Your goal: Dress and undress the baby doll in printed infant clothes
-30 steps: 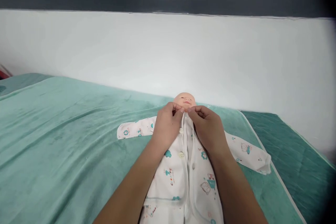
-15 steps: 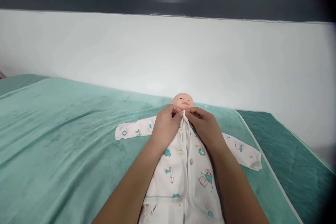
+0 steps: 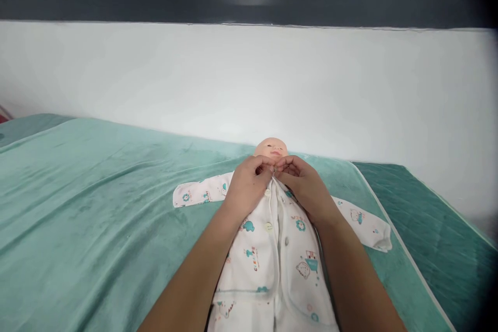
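Note:
A baby doll lies on its back, head toward the wall, dressed in a white printed baby jacket. The jacket's sleeves spread out to both sides. My left hand pinches the jacket's front edge at the neck, just below the doll's chin. Opposite it, my right hand pinches the other front edge, and the fingertips of both hands meet there. Lower down, pale buttons show on the left edge and snap-like dots on the right edge. The fastening at the neck is hidden by my fingers.
A light green blanket with folds covers the bed. Darker green quilted bedding shows at the right. Behind the doll's head rises a white wall, topped by a dark window frame with metal bars.
My hands have drawn closer together at the collar, and the peak of cloth raised between them is now covered by my fingers. The doll stays in place.

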The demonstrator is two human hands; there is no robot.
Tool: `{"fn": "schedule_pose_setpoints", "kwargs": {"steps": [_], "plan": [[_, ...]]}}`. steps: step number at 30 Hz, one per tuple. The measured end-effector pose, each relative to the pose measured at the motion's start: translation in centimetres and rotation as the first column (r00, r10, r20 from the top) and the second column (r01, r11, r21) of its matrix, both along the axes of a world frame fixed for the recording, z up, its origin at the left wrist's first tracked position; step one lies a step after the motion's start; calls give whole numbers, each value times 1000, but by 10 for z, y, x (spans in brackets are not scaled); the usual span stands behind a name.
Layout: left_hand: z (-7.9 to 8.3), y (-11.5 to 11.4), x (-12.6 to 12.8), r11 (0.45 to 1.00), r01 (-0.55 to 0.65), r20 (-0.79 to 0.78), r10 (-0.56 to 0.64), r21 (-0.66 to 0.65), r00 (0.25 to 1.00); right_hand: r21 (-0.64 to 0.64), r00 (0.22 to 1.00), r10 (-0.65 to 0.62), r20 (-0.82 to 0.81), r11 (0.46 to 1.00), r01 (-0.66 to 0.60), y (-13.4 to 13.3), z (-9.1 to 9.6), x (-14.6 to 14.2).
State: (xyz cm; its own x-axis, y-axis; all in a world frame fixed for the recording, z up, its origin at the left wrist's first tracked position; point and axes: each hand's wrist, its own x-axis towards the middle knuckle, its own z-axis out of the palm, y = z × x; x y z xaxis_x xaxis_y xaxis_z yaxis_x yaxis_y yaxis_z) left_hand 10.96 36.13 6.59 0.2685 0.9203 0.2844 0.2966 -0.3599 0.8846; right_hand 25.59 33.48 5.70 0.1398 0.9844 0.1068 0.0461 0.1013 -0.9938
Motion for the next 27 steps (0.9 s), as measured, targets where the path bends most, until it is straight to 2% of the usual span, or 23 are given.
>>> {"fn": "schedule_pose_setpoints", "kwargs": {"steps": [3,5,9,12,16,19,21,23,25,27], "plan": [[-1,-1,0,999,-26,-61,28,30,998,19,985,-70,-157,997,74,2,-5,0],[-2,-4,0,996,-20,-129,32,91,991,34,973,-156,-170,986,164,0,-6,-3],[-4,-10,-2,976,0,-254,57,216,965,148,948,-305,86,945,291,-13,-7,-11],[-8,-16,-7,969,-8,-295,83,249,952,226,918,-295,264,944,239,-30,-8,-13],[-16,-31,-18,945,19,-211,53,326,976,302,902,-176,395,952,54,-53,-14,-11],[-20,-45,-27,938,48,-143,1,344,990,276,925,-120,361,961,17,-68,-20,-10],[-20,-51,-30,942,65,-123,-25,330,992,248,947,-125,296,967,50,-77,-22,-11],[-19,-53,-31,952,72,-107,-42,298,993,267,939,-220,265,952,148,-83,-22,-14],[-16,-54,-32,966,73,-80,-55,249,995,314,884,-346,314,917,247,-87,-18,-17],[-14,-53,-33,977,87,-54,-77,194,996,298,827,-381,414,915,272,-90,-12,-22]]}}
